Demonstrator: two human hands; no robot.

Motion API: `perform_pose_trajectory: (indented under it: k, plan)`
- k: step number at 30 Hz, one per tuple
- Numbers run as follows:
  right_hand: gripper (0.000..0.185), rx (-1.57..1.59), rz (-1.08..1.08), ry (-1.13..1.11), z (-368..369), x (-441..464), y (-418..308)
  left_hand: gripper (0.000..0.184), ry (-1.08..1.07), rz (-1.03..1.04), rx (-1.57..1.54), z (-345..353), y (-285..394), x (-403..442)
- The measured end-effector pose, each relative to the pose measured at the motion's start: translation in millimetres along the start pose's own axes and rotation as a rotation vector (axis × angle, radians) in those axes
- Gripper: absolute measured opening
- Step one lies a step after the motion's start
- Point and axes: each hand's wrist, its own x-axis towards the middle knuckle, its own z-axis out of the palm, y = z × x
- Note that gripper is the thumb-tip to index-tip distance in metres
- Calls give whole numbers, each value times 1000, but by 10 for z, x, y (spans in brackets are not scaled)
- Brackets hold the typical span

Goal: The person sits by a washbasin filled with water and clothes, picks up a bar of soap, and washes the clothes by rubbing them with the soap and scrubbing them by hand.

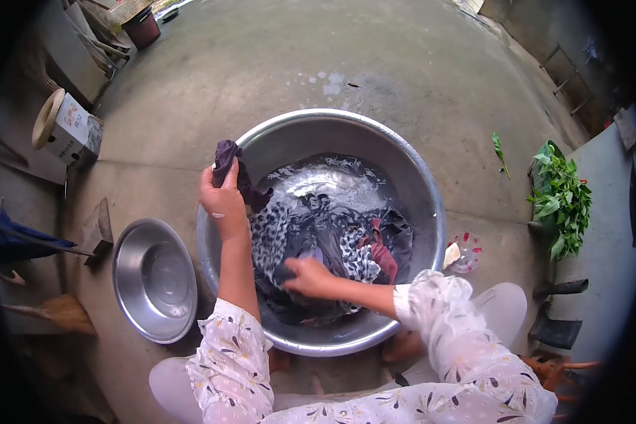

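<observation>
On the gray floor (403, 78), right in front of a person who is sitting down, is a big round metal tub (325, 128). It has water (325, 182) and a pile of wet clothes in it. One part is black and white with spots (267, 237), and near the right side there is a red cloth (383, 261).

The left hand (222, 201) is up over the left edge of the tub. Its fingers are closed around a dark purple cloth (227, 157) — part of it pokes up past the fingers, and part hangs down inside the tub. A bit of white shows on the back of that hand.

The right hand (307, 278) is low in the tub, over the wet clothes. Its fingers are bent by a dark lump, but they are blurry, so one cannot tell if they hold it.

A smaller metal bowl (136, 272) is on the floor to the left, near the tub. Just right of the tub lies a pale block (451, 255) — it is beside a see-through thing with red spots (468, 252). Farther right are green leaves (567, 205). A broom (67, 315) is at the far left.
</observation>
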Motion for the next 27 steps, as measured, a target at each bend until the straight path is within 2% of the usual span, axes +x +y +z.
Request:
perform_pose_trajectory:
  k: [3,5,9,13,17,18,20,21,22,23,24,25,26,27]
  plan:
    - [27,-145,-78,-315,-130,-406,-391,13,-9,12,-14,38,54,-27]
    - [26,-166,-151,-448,-84,-576,-428,13,-9,39,-2,78,88,-48]
    - [29,-181,-171,-559,346,-702,-208,10,-37,19,40,161,85,-125]
    - [31,-3,28,-544,675,-573,208,17,-85,67,167,231,-58,-243]
    - [59,-140,-45,-710,762,-555,273,17,-137,41,221,275,-216,-333]
    - [75,-169,-131,-822,590,-512,232,17,-130,29,206,288,-271,-349]
    - [73,133,-89,-836,-113,-315,21,17,-135,-12,167,294,-427,-366]
    - [56,250,40,-676,-235,-137,178,18,-133,-17,175,276,-477,-369]
    - [38,0,-110,-211,-310,82,432,19,-136,-22,188,280,-500,-382]
    - [32,-207,46,48,-428,316,639,20,-139,-22,213,286,-531,-401]
    - [42,-477,165,29,-641,427,795,20,-147,-23,243,295,-552,-422]
    - [56,-488,163,66,-739,437,1014,21,-148,-10,269,309,-586,-444]
    - [67,-554,230,89,-780,426,1166,23,-164,-93,246,311,-648,-469]
    - [71,-470,327,-25,-861,375,1259,23,-181,-133,223,298,-731,-512]
